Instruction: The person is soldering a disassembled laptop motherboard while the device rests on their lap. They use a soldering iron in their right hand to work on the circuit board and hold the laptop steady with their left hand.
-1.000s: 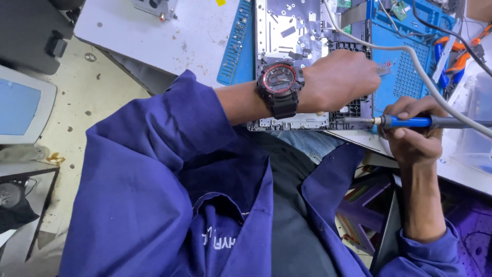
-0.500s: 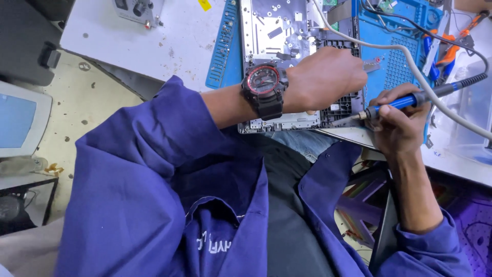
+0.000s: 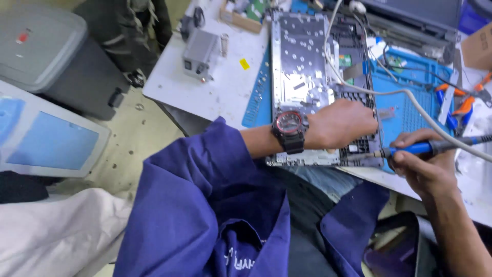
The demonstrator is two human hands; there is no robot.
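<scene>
The left hand (image 3: 344, 124) lies palm down on the lower part of a stripped laptop chassis (image 3: 307, 77), its fingers curled over the dark keyboard section (image 3: 359, 146) at the chassis's near right corner. Whether anything is pinched under those fingers cannot be told; the grip looks loosely closed and pressing on the chassis rather than wrapped around an object. A black and red wristwatch (image 3: 290, 131) sits on that wrist, just past the cuff of a blue work-coat sleeve (image 3: 205, 190).

The right hand (image 3: 423, 166) has its grip closed narrowly around a soldering iron (image 3: 425, 148) with a blue handle, thumb and fingers wrapped over the barrel. The iron lies almost level, its metal tip pointing left and reaching the right edge of the chassis, just beside the left hand's fingertips. A pale cable (image 3: 410, 97) arcs across the chassis and the mat toward the right edge of the frame near the iron; where it ends cannot be seen.

The chassis rests on the white bench (image 3: 220, 87), partly over a blue work mat (image 3: 410, 107) that extends to its right. Orange-handled pliers (image 3: 464, 102) lie on the far right of the mat. A small grey box-shaped unit (image 3: 199, 48) stands on the bench to the left of the chassis. On the floor to the left are a grey bin (image 3: 46, 51) and a flat pale panel (image 3: 46, 138).
</scene>
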